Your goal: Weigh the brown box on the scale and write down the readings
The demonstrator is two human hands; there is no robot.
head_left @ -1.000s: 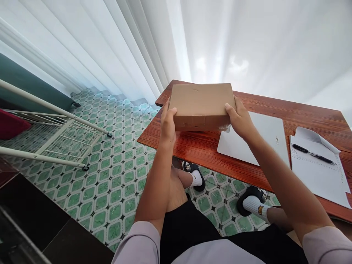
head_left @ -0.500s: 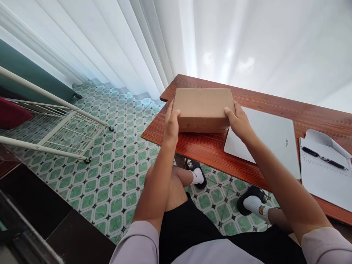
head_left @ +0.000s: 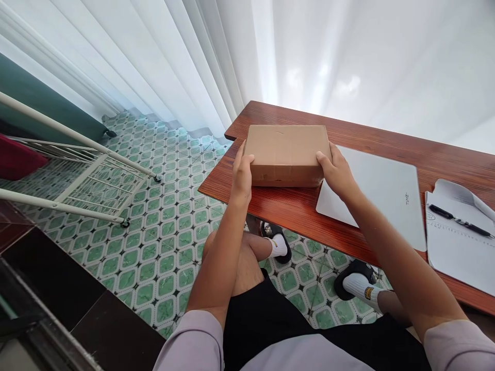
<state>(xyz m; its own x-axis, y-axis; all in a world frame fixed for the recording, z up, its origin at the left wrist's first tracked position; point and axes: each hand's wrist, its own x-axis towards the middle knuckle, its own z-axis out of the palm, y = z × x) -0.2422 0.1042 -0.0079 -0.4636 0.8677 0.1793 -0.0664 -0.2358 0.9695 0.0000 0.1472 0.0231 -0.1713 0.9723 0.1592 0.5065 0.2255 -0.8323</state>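
Note:
A closed brown cardboard box (head_left: 286, 147) is at the left end of the wooden table (head_left: 286, 208), with clear tape across its middle. My left hand (head_left: 243, 172) grips the box's left side, thumb on the near top corner. On the opposite side my right hand (head_left: 337, 170) holds it the same way, thumb on the near right corner. The far fingers of both hands are hidden behind the box's sides. Whether the box rests on the tabletop or is just above it, I cannot tell. Under my right forearm lies a silver laptop (head_left: 390, 190), lid closed.
Right of the laptop is an open notebook (head_left: 460, 252) with a black pen (head_left: 460, 220) on it. A white wheeled rack (head_left: 87, 178) stands on the tiled floor at the left. White curtains (head_left: 348, 62) hang behind the table. My legs are below the table's front edge.
Both hands keep their grip on the box, which has barely moved. The view has shifted slightly, so the laptop and notebook appear a little farther right.

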